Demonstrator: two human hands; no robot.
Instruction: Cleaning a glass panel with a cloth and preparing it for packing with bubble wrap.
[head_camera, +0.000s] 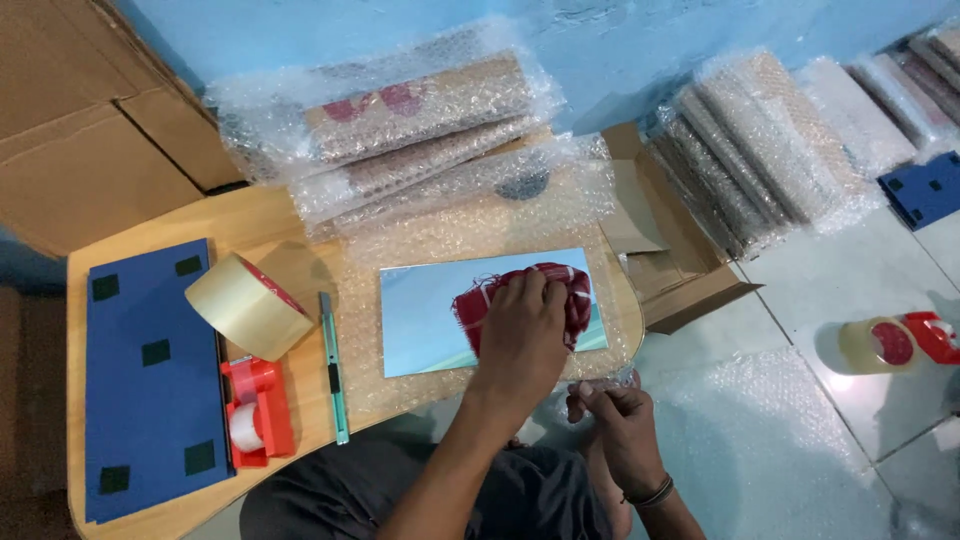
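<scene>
Left hand: the left hand (520, 335) was laid palm down on a red checked cloth (575, 290), fingers closed together over it, the cloth pressed flat against a mirror panel (430, 315)
Cloth from the hand: directly beneath and just beyond the fingertips, bunched toward the panel's far right part
Panel's long axis: run left to right across the hand, the greater bare stretch lying to the hand's left
Right hand: the right hand (615, 415) was held nearer the body, below the panel's near edge, fingertips pinched on the edge of the bubble wrap (470, 230) on which the panel lay
Nearer hand: the left, already on the panel; the right apart from it
To the left of both hands: a green knife (333, 365), then a tape roll (250, 305)
</scene>
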